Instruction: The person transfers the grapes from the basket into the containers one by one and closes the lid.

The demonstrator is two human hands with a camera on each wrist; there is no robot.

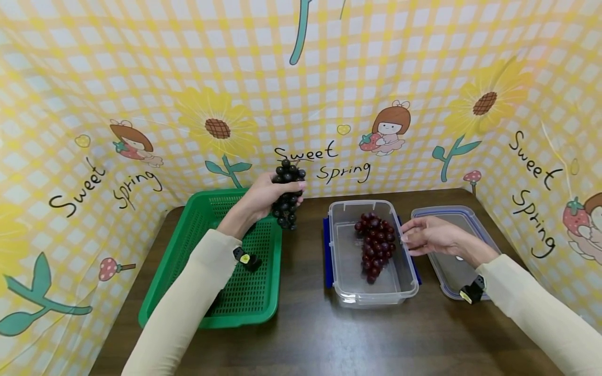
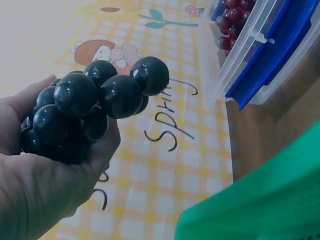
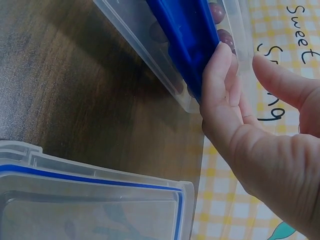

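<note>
A bunch of black grapes point(image 1: 285, 206) is gripped in my left hand point(image 1: 265, 194), raised above the right edge of the green basket point(image 1: 249, 317). The left wrist view shows round dark grapes point(image 2: 75, 95) bulging out past the fingers and thumb. Inside the clear plastic container point(image 1: 371, 300) lies a bunch of dark red grapes point(image 1: 378, 245). My right hand point(image 1: 431, 236) is at the container's right wall. Its fingers touch the blue side latch point(image 3: 185, 37) in the right wrist view, while the thumb stands apart from them.
A clear lid with a blue seal point(image 1: 444, 263) lies on the brown table point(image 1: 305, 334), right of the container and partly under my right forearm. Something dark point(image 1: 213, 305) sits in the basket, mostly hidden by my left sleeve. A yellow checked cloth point(image 1: 310, 94) hangs behind.
</note>
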